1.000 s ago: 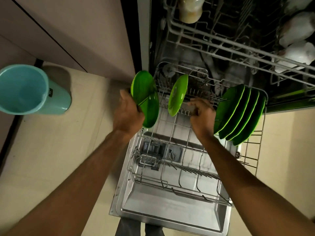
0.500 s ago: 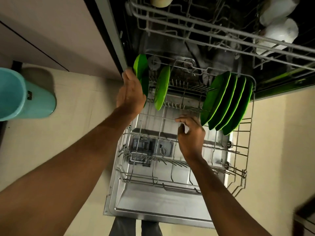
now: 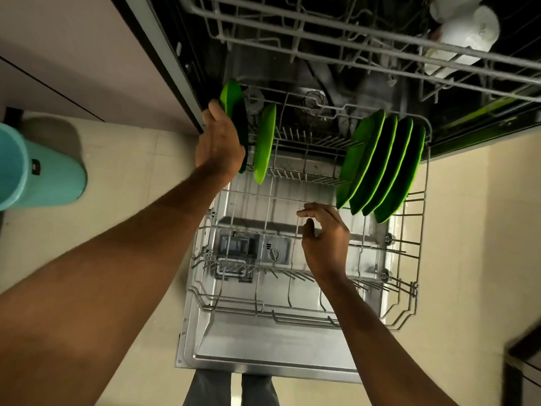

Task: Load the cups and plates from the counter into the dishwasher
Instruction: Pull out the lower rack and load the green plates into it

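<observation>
Lower rack [image 3: 292,235], green plates [image 3: 389,168] on edge, seemingly six

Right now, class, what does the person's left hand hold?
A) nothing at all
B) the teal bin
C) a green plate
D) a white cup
C: the left hand holds a green plate, standing on edge at the left end of the lower rack.
</observation>
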`<state>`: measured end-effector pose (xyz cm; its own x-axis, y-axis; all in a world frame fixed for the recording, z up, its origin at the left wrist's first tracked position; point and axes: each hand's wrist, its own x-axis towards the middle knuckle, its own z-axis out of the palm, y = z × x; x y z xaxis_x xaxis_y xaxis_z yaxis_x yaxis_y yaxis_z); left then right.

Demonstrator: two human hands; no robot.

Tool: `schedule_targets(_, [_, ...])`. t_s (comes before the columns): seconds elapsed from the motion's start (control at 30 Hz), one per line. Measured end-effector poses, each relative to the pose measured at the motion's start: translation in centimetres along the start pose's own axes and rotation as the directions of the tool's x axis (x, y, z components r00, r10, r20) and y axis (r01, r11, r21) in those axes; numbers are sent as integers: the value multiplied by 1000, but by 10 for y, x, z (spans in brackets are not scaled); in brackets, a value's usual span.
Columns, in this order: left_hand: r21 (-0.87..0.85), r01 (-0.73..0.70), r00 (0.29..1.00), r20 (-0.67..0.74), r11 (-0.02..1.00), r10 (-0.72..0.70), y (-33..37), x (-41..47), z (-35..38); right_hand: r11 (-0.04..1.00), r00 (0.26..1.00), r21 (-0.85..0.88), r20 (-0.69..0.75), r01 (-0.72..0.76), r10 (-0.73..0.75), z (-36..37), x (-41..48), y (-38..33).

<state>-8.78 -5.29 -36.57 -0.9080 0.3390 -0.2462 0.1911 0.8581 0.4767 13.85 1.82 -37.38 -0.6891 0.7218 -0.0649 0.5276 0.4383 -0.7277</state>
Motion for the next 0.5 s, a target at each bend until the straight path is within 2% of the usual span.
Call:
schedule_targets(0.3, [11,-32,999,13,999,32,3,3,1,999,1000,-41,-22,7,-8,-6,-3,6])
schedule_targets(0.5, [101,-79,997,1,992,79,2,4,-6,998,1000,-59,-14,26,-27,-10,-8,6])
